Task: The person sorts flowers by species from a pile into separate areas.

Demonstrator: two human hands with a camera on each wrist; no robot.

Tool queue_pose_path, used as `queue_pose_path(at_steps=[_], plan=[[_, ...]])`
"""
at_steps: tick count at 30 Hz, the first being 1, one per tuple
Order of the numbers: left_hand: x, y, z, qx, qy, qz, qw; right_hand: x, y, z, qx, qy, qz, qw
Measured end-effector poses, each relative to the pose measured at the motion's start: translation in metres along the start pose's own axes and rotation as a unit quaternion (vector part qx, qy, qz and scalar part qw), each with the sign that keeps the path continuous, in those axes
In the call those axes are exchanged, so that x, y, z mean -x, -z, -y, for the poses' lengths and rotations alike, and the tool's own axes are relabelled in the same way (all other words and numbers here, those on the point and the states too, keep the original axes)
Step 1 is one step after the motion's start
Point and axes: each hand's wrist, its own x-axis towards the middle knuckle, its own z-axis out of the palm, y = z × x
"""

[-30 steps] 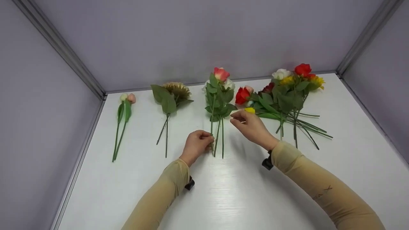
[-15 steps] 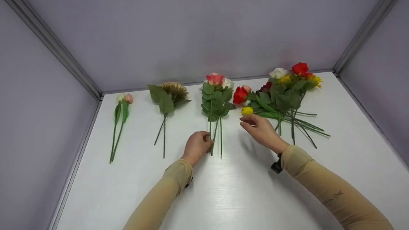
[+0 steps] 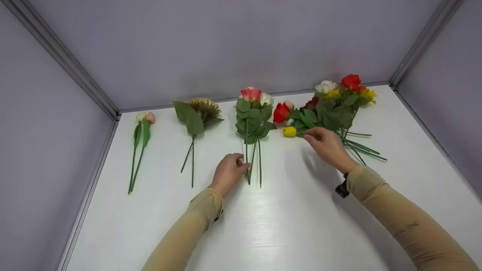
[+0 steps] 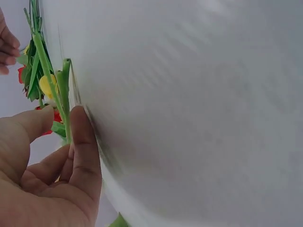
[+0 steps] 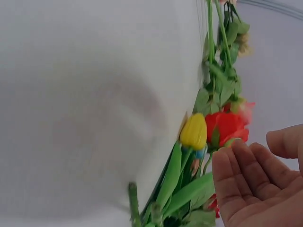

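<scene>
A bunch of roses, with a pink rose (image 3: pixel 250 94) and white blooms at its head, lies in the middle of the white table (image 3: pixel 260 233). My left hand (image 3: pixel 229 171) is at the bottom of its green stems (image 4: pixel 65 94), which pass between the parted thumb and fingers in the left wrist view. My right hand (image 3: pixel 331 146) hovers at the mixed flower pile on the right, fingertips by the leaves behind a yellow tulip (image 3: pixel 289 131). In the right wrist view its fingers and thumb stand apart with nothing between them; the tulip (image 5: pixel 194 132) lies beyond.
Two tulips (image 3: pixel 145 117), pale and peach, lie at the far left. A brownish sunflower-like bloom (image 3: pixel 205 107) with big leaves lies right of them. The right pile includes red roses (image 3: pixel 351 81), a white bloom (image 3: pixel 326 86) and yellow sunflowers (image 3: pixel 368 95). Grey walls enclose the table.
The pink rose has come down onto the middle bunch, and my left thumb and fingers have parted at the stems. My right hand has moved right, past the yellow tulip's bloom.
</scene>
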Motion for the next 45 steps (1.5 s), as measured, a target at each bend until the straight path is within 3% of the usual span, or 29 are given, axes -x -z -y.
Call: queue_pose_path(at_steps=[4,7,9,12,16,20,22,24,29,35,45], plan=[[0.004,0.004,-0.009,-0.039,-0.033,-0.027,0.9983,-0.006,0.027,-0.018,0.026,-0.006,-0.028,0.999],[0.007,0.001,-0.020,-0.088,-0.091,-0.028,0.9916,-0.010,0.047,-0.032,0.052,-0.016,-0.044,0.998],[0.010,-0.003,-0.030,-0.129,-0.141,-0.014,0.9814,-0.013,0.058,-0.039,0.070,-0.028,-0.046,0.996],[0.014,-0.013,-0.045,-0.196,-0.216,0.025,0.9563,-0.018,0.070,-0.049,0.096,-0.039,-0.042,0.994],[0.021,-0.030,-0.066,-0.280,-0.303,0.076,0.9079,-0.024,0.077,-0.059,0.133,-0.046,-0.024,0.990],[0.026,-0.052,-0.084,-0.339,-0.362,0.102,0.8623,-0.030,0.079,-0.064,0.161,-0.050,-0.005,0.986],[0.029,-0.065,-0.091,-0.354,-0.381,0.109,0.8467,-0.032,0.079,-0.065,0.170,-0.054,0.000,0.984],[0.032,-0.076,-0.098,-0.365,-0.392,0.117,0.8363,-0.034,0.078,-0.065,0.173,-0.056,0.001,0.983],[0.038,-0.098,-0.107,-0.372,-0.401,0.133,0.8263,-0.036,0.075,-0.067,0.178,-0.056,0.003,0.983],[0.042,-0.109,-0.110,-0.374,-0.409,0.140,0.8202,-0.034,0.073,-0.067,0.186,-0.053,-0.002,0.981],[0.040,-0.110,-0.104,-0.361,-0.411,0.144,0.8249,-0.028,0.081,-0.067,0.190,-0.031,-0.035,0.981]])
